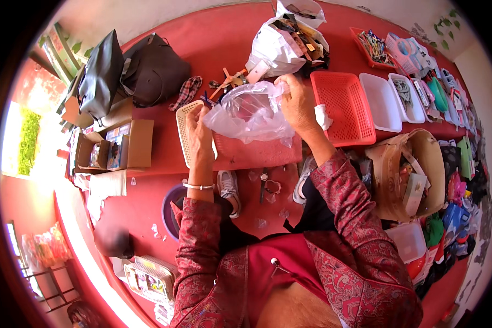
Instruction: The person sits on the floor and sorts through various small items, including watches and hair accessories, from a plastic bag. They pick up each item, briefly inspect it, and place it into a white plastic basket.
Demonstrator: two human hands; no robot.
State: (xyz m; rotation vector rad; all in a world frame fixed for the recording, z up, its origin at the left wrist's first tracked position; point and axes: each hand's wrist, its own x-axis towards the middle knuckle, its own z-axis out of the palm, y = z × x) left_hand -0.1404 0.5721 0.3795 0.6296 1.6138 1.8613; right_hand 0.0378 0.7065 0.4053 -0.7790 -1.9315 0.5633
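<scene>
A clear, crinkled plastic bag (251,117) hangs between my two hands above the red work surface, its mouth spread apart. My left hand (198,131) is closed on the bag's left edge. With fingers pinched together, my right hand (299,106) grips the upper right rim. Whether anything lies inside the bag I cannot tell. Behind my left hand is a cream perforated basket (181,134), partly covered by it. Just beyond the bag lie some wooden sticks (229,79). A crumpled white piece (322,116) rests by my right wrist, at the edge of a red perforated basket (344,104).
White trays (380,101) stand right of the red basket. A stuffed white bag (279,46) is at the back. Dark bags (156,68) and an open cardboard box (139,142) sit left. A large round carton (382,169) stands right; a purple basin (172,210) is below left.
</scene>
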